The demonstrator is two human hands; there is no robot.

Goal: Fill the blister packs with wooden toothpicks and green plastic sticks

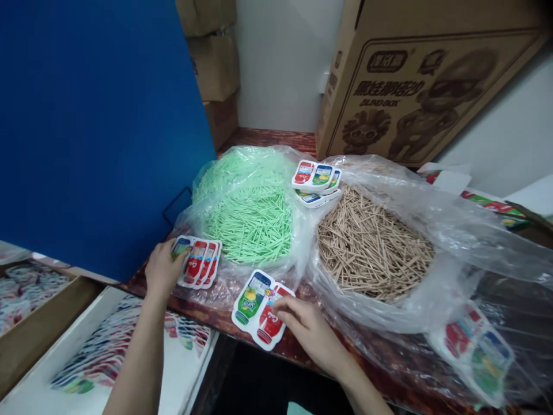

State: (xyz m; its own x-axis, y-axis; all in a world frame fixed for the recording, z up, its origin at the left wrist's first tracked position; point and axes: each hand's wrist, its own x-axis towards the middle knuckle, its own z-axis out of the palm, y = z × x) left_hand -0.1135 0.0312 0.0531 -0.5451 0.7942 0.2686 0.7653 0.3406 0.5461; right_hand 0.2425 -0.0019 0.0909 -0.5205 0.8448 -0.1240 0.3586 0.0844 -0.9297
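My left hand (162,268) is closed on the left edge of several fanned printed cards (203,264), which show red cola and green drink bottles. They rest at the front of the plastic bag (298,242) of pale green sticks (254,225). Nearer the table's front edge, my right hand (309,325) pinches the right side of one bottle-shaped card (251,305), with a green Sprite bottle and a red Cola bottle on it. Its thumb is partly hidden. More such cards (313,177) lie stacked between the green sticks and a second bag of brown sticks (371,248).
A blue panel (95,127) stands at the left. Below it, a white box (181,351) holds rows of printed cards. A big cardboard box (389,98) stands behind the bags. Another card (479,351) lies under clear plastic at the right. The dark red table edge (298,351) runs in front.
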